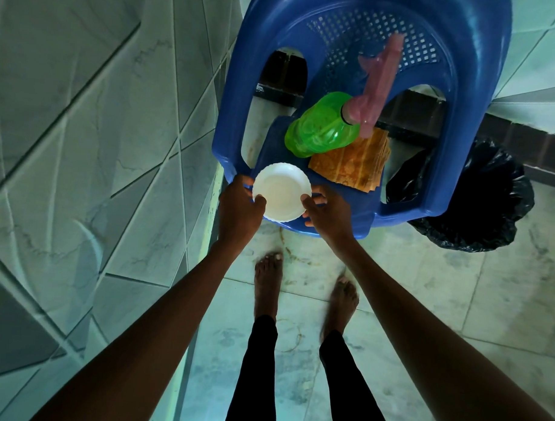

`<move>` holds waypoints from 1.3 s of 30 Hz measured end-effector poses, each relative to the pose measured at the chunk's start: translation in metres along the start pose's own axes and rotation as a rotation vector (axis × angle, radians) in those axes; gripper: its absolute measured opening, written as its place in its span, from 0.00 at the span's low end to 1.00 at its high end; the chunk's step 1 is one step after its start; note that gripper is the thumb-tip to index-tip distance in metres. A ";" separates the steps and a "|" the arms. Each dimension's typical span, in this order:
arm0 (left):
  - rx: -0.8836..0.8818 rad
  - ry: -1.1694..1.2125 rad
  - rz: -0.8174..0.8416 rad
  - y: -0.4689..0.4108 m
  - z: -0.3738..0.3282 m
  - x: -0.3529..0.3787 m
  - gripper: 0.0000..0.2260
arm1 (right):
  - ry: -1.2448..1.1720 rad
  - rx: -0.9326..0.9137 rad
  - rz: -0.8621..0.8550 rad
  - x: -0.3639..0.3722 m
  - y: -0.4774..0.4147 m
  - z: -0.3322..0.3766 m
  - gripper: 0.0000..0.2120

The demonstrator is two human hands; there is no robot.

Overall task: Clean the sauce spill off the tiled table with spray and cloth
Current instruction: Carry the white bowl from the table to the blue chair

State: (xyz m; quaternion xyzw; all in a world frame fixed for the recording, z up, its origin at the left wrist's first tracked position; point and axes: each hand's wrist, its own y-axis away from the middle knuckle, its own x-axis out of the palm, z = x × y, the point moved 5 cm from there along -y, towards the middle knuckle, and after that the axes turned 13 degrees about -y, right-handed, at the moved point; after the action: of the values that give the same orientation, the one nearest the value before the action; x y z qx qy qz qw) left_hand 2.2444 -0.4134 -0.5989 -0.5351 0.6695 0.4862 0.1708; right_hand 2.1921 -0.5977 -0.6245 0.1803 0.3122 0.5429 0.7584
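A small white scalloped bowl (281, 191) sits at the front edge of a blue plastic chair's seat (358, 210). My left hand (240, 206) grips its left rim and my right hand (325, 212) grips its right rim, thumbs on top. Behind the bowl lies a green spray bottle (323, 128) with a pink trigger head (376, 81), resting on its side. A folded orange-brown cloth (350, 164) lies under and to the right of the bottle. The tiled table (83, 140) fills the left side of the view.
A bin lined with a black bag (471, 198) stands right of the chair. My bare feet (298, 286) stand on the pale tiled floor, which shows brown ring stains (290, 340). A dark tiled ledge (508, 133) runs behind the chair.
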 end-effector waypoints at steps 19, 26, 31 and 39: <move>-0.024 0.085 -0.050 -0.001 0.003 -0.001 0.15 | 0.014 0.011 0.031 0.007 -0.003 0.000 0.16; -0.041 0.075 -0.011 0.000 -0.003 0.003 0.14 | 0.012 0.014 0.005 0.005 -0.007 0.001 0.19; -0.021 0.049 0.001 0.000 -0.005 0.011 0.15 | -0.006 0.009 -0.005 0.001 -0.012 -0.002 0.17; -0.033 0.051 -0.021 -0.005 -0.011 0.013 0.14 | -0.001 -0.019 0.002 -0.004 -0.021 -0.003 0.18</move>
State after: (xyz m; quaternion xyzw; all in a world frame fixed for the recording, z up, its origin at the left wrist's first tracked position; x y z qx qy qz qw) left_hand 2.2471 -0.4298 -0.6060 -0.5571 0.6598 0.4815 0.1500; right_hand 2.2045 -0.6088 -0.6385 0.1737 0.3063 0.5465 0.7598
